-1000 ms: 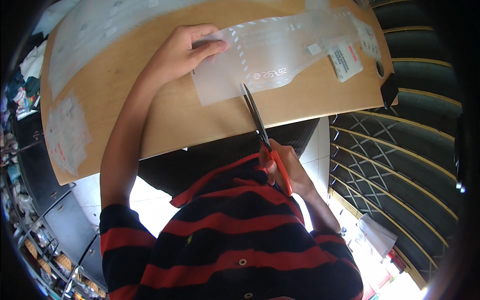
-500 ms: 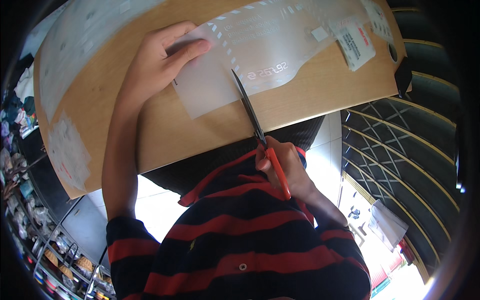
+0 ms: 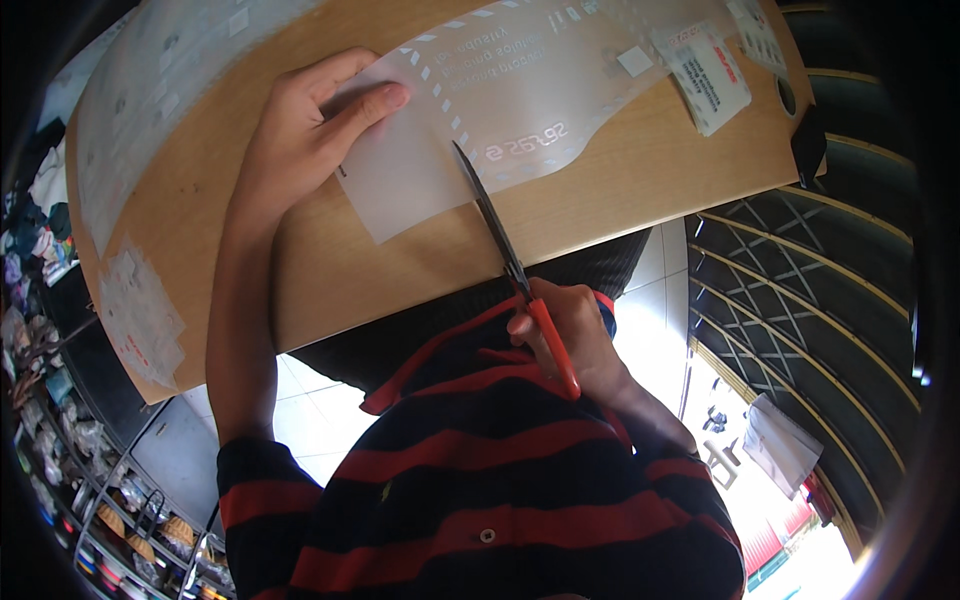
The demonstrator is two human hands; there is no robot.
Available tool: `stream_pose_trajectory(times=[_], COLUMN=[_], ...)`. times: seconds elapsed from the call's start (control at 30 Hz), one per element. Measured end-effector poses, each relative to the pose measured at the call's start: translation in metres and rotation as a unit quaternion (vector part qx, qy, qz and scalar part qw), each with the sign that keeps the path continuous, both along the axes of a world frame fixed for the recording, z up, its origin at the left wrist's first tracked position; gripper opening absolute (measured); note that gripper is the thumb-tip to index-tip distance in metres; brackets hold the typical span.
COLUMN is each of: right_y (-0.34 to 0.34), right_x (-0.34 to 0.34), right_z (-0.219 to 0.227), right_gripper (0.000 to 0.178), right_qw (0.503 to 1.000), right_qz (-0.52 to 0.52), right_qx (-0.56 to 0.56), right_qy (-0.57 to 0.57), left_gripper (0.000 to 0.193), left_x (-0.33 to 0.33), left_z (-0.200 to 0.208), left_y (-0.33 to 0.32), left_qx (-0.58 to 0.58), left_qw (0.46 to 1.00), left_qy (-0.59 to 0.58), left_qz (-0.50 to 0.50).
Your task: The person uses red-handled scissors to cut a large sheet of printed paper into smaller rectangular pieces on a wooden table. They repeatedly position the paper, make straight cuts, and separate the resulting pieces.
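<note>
A translucent plastic sheet (image 3: 520, 90) with pale dashes and printing stretches over the wooden table. Its plain left end is pinched between the thumb and fingers of my left hand (image 3: 325, 125). My right hand (image 3: 572, 335), near the table's front edge, grips the red handles of a pair of scissors (image 3: 492, 215). The long dark blades point away from me and cross the sheet's near edge, just left of the printed dashes. One blade lies above the sheet; whether the other is beneath it I cannot make out.
Stacked translucent sheets (image 3: 170, 90) lie along the table's far left, and a smaller printed pile (image 3: 138, 315) sits at the near left corner. A white printed packet (image 3: 708, 85) rests at the right, beside a hole in the tabletop (image 3: 787, 97). Crowded shelves (image 3: 110, 490) stand at lower left.
The sheet, my left hand and the scissor blades have shifted slightly left in the picture. Both hands keep their holds.
</note>
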State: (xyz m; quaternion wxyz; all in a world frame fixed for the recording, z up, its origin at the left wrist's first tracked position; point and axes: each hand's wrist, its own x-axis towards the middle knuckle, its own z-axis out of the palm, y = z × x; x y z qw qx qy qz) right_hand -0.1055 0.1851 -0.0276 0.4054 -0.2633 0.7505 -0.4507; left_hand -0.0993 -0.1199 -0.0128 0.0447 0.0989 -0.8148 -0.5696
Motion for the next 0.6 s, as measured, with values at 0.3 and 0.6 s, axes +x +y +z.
stream_pose_trajectory(times=[0.3, 0.6], right_y=[0.001, -0.002], right_x=[0.004, 0.008], right_z=[-0.005, -0.006], right_gripper=[0.052, 0.055], right_qw=[1.000, 0.996], right_qz=[-0.022, -0.040], right_qx=[-0.020, -0.048], right_qy=[0.007, 0.071], left_gripper=[0.017, 0.020], left_x=[0.002, 0.001], left_z=[0.004, 0.002], left_y=[0.001, 0.003], left_qx=[0.028, 0.037], left_qw=[0.999, 0.999], left_qy=[-0.030, -0.020], left_qz=[0.001, -0.023])
